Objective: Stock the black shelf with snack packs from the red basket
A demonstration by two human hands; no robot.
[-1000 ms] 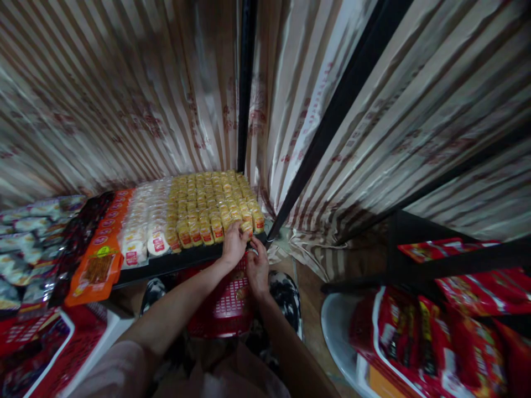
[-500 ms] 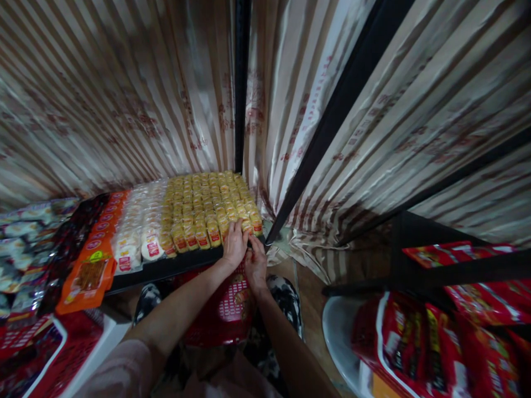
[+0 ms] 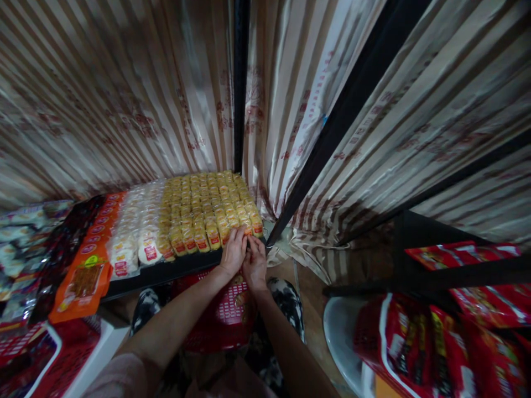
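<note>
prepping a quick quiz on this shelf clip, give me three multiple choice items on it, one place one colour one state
1. Where do the yellow snack packs lie?
A. on the black shelf
B. on the floor
C. inside the red basket

2. What colour is the large flat packet at the shelf's front left?
A. blue
B. orange
C. green

3. How are the left hand and right hand placed?
A. far apart at the shelf's two ends
B. both down in the basket
C. side by side at the front row of yellow packs

Answers:
1 A, the packs stand in rows on the dark shelf board.
2 B, its face is plainly orange.
3 C, both hands meet at the shelf's front right corner, fingers on the packs; their grip is unclear.
</note>
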